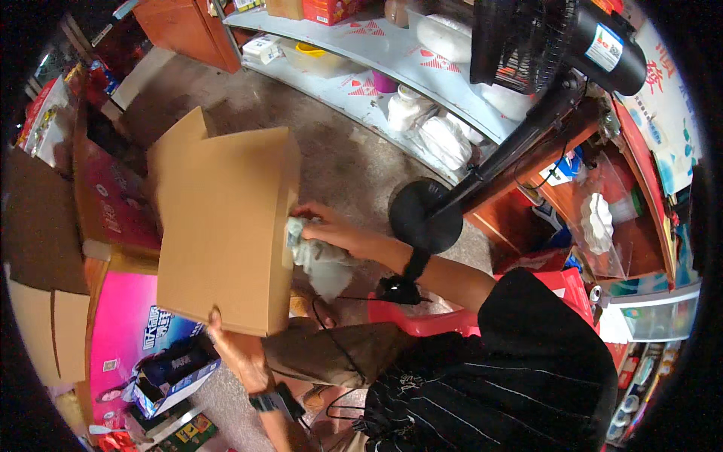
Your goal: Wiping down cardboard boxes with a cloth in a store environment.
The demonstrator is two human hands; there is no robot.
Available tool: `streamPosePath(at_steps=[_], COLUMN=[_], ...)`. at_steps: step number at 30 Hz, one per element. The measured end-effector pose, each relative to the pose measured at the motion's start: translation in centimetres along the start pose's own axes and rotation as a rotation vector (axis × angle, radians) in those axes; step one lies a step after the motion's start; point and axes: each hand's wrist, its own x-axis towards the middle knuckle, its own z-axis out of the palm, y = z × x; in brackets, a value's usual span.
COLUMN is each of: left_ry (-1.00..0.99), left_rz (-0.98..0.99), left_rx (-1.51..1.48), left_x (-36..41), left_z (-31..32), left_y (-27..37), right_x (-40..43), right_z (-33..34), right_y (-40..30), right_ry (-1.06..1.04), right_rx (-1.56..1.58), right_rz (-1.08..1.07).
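A brown cardboard box [220,226] is held up in front of me, one broad face toward the camera and a flap standing out at its upper left. My left hand [240,353] grips its lower edge, with the thumb on the near side and the other fingers mostly hidden. At the box's right side, my right hand [325,229] holds a crumpled pale cloth [322,263] that lies against the box's edge and hangs down. Part of the box is blurred.
Behind, grey metal shelves [339,85] hold bags and containers. A black fan [480,169] on a round base stands at the right. A red basin [423,322] is near my legs. Lower left, an open blue-and-white carton [175,390] sits beside a pink printed panel [118,333].
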Motion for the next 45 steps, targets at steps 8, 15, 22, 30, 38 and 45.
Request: streamPosePath(at_steps=[8, 15, 22, 30, 38, 45], left_ry=[0.181, 0.622, 0.860, 0.865, 0.664, 0.796], left_rz=[0.110, 0.062, 0.046, 0.026, 0.189, 0.111], left_rx=[0.276, 0.411, 0.178, 0.141, -0.120, 0.464], left_x=[-20.1, -32.1, -37.6, -37.2, -36.3, -36.9], left_z=[-6.3, -14.7, -16.7, -16.8, -16.4, -14.6], left_y=[4.5, 1.0, -1.4, -2.3, -3.5, -0.5], right_x=[-6.1, -8.5, -10.8, -10.3, -10.6, -10.7], right_z=[-0.9, 5.1, 16.0, 20.3, 23.2, 29.9], right_y=[-6.7, -11.5, -9.4, -2.0, -2.6, -0.3], right_ry=[0.017, -0.104, -0.483, -0.716, -0.803, -0.930], right_rx=[-0.481, -0.544, -0.423, -0.958, -1.181, -1.129], right_rz=[0.024, -0.203, -0.434, -0.705, -0.681, -0.770])
